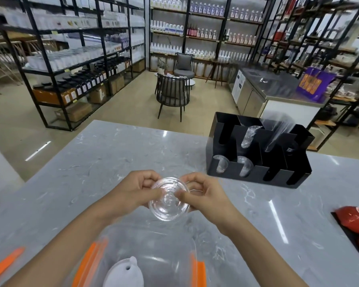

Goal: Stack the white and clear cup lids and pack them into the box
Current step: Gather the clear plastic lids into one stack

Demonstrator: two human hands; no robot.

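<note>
Nearest the camera, at the near edge of the grey marble-patterned counter, sits a clear plastic box with orange clasps, open at the top, and inside it lies a white plastic cup lid with a small hole. Just beyond the box, above the counter, both hands hold a round clear plastic cup lid with a ribbed rim between them; whether it is one lid or a few nested together cannot be told. The left hand curls its fingers and thumb around the lid's left edge, and the right hand pinches the right edge in the same way, so both are closed on it. Toward the far right of the counter stands a black compartmented organiser; its front slots hold clear cups lying on their sides, and taller rear slots hold sleeves of clear plastic items. At the right edge lies a red glossy object on a dark tray.
</note>
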